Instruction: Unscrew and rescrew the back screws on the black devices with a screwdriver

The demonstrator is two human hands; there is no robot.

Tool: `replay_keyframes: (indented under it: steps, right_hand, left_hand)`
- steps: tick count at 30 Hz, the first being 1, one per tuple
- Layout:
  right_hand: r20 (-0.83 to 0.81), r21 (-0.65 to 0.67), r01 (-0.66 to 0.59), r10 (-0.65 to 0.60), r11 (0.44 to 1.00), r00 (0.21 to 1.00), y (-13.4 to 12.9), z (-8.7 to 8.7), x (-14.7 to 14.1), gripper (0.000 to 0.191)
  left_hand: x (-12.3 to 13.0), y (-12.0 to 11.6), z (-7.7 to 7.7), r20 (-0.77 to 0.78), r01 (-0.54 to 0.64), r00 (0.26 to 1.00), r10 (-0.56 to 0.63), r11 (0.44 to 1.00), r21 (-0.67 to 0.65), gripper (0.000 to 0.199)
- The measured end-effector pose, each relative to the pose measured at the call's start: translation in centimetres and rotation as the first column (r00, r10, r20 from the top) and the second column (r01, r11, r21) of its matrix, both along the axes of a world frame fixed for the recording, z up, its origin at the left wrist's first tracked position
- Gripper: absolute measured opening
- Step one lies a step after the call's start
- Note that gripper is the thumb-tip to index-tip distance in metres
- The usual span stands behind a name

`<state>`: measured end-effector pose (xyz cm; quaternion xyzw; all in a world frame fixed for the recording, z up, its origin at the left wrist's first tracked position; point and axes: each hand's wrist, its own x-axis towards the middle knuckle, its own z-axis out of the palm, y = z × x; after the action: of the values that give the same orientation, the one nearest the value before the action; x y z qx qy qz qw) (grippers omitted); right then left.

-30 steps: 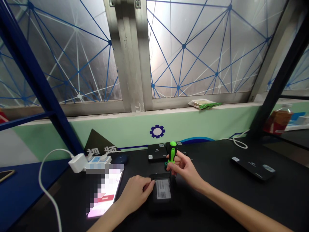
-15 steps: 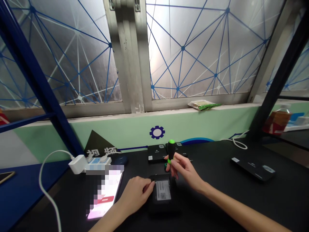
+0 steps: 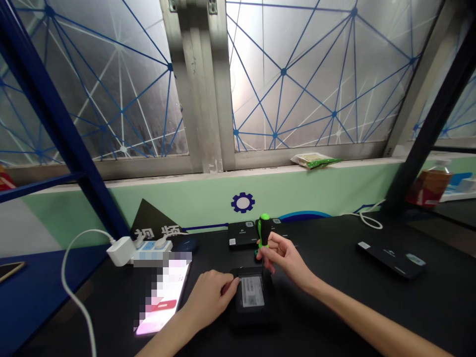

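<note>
A black device (image 3: 253, 315) with a white printed label lies on the black table in front of me. My left hand (image 3: 212, 298) rests against its left side, fingers curled together, thumb and fingertips at the label's upper left edge. Between the fingers of my right hand (image 3: 280, 253) is an upright black and green screwdriver (image 3: 264, 230), its shaft pointing down to the device's upper right corner. The tip is too dark to make out. Just behind the device, a small green item (image 3: 256, 255) is partly hidden by my right fingers.
Two black boxes, one at the left (image 3: 241, 235), lie by the wall. A lit phone (image 3: 165, 302), a power strip (image 3: 152, 249) and a white charger (image 3: 121, 251) with its cable are at the left. Another black device (image 3: 391, 260) lies at the right.
The screwdriver handle has turned slightly in my right hand, with more of its green side showing. My left hand holds its place on the device.
</note>
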<state>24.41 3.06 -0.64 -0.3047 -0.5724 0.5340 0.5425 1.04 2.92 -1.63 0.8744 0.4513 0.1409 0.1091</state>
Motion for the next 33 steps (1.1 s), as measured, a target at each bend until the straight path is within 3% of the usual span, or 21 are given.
replay_keyframes:
  steps: [5,14,33]
  right_hand:
    - [-0.003,0.039,-0.041,0.041,0.998,0.999,0.1,0.0,0.2,0.034]
    - [-0.006,-0.084,0.039,-0.039,0.996,0.999,0.6,-0.8,-0.2,0.047]
    - [0.038,-0.052,0.000,0.002,0.999,0.999,0.8,-1.0,0.5,0.036]
  left_hand:
    - [0.0,0.0,0.1,0.006,-0.004,1.000,0.004,1.000,-0.003,0.046]
    - [0.1,0.0,0.1,-0.002,-0.004,1.000,0.004,1.000,-0.009,0.046]
    - [0.0,0.0,0.0,0.002,-0.007,1.000,0.007,1.000,-0.009,0.045]
